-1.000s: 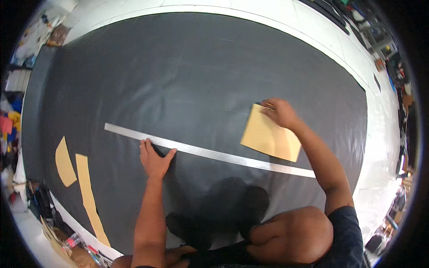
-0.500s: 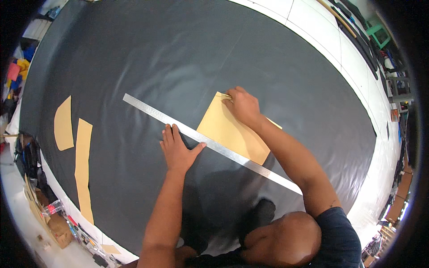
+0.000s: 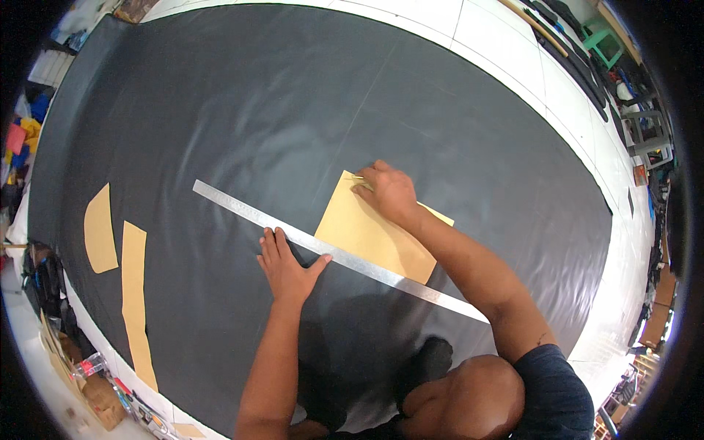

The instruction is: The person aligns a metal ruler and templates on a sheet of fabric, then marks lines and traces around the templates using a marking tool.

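A long metal ruler point(image 3: 242, 210) lies slanted across a big black sheet point(image 3: 257, 110). My left hand point(image 3: 287, 268) presses flat on the sheet, fingers spread, its fingertips touching the ruler's near edge. A tan paper pattern piece point(image 3: 367, 238) lies on the far side of the ruler, its lower edge against it. My right hand point(image 3: 389, 192) rests on the piece's upper left corner, fingers closed on a thin pale marking stick point(image 3: 357, 178) whose tip is at the paper's edge.
Two more tan pattern pieces, a short one point(image 3: 100, 229) and a long strip point(image 3: 136, 293), lie at the sheet's left. My knee point(image 3: 469, 396) is at the bottom. White floor tiles point(image 3: 499, 44) surround the sheet, with clutter along the left and right rims.
My right hand has slid the tan piece leftward until it sits against the ruler. My left hand has stayed pressed by the ruler. The view has tilted.
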Demonstrator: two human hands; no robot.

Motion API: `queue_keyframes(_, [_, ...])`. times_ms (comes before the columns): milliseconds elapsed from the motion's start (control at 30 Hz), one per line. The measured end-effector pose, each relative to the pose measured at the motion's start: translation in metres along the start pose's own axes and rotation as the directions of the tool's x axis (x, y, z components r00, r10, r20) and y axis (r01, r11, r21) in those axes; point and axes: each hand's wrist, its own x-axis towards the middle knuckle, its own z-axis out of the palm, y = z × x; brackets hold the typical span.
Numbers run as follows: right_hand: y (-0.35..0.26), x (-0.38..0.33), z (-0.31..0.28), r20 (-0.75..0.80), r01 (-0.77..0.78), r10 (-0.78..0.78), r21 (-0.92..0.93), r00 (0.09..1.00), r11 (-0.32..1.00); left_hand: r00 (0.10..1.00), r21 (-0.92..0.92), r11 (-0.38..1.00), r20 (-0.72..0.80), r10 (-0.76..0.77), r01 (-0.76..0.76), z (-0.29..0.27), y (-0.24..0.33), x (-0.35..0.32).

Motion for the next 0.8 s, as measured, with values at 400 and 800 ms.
queue_keyframes(400, [0.005, 0.0, 0.005, -0.008, 0.073, -0.073, -0.023, 0.997, 0.997, 1.0, -0.041, 0.999, -0.022, 0.019, -0.02, 0.0, -0.003, -0.003])
queue_keyframes(800, [0.072, -0.08, -0.061, 0.123, -0.11, 0.121, -0.09, 0.985, 0.99, 0.985, 0.318, 0.948, 0.173, -0.028, -0.029, -0.022, 0.013, 0.008])
